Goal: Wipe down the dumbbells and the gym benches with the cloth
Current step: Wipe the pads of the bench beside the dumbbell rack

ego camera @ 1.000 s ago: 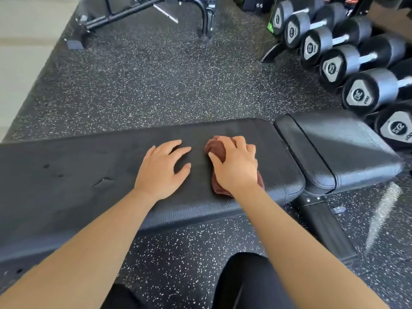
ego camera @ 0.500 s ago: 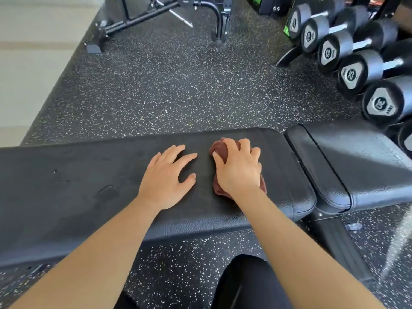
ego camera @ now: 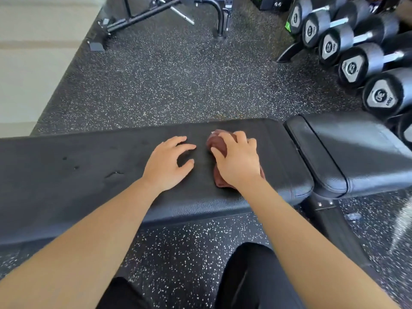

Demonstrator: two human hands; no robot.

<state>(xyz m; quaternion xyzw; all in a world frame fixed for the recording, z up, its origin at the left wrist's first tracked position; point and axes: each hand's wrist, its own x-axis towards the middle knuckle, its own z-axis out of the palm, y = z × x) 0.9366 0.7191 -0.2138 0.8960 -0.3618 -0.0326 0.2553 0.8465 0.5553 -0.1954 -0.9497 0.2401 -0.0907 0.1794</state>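
Note:
A black padded gym bench (ego camera: 66,175) runs across the view, its long back pad on the left and a shorter seat pad (ego camera: 356,152) on the right. A bunched dark red cloth (ego camera: 216,143) lies on the back pad near its right end. My right hand (ego camera: 239,161) presses down on the cloth, fingers curled over it. My left hand (ego camera: 167,163) rests flat on the pad just left of the cloth, fingers spread, holding nothing. A row of black dumbbells (ego camera: 347,68) sits on a rack at the upper right.
Speckled black rubber flooring (ego camera: 178,81) surrounds the bench. A black metal machine frame (ego camera: 156,12) stands at the top. Pale flooring (ego camera: 29,63) borders the far left. The bench's support leg (ego camera: 330,217) angles down at the lower right. My dark-clothed knees (ego camera: 245,282) are below.
The view has tilted upward, so the bench sits lower in frame. My hands stay close together on the pad; the right hand keeps pressing the cloth in about the same spot.

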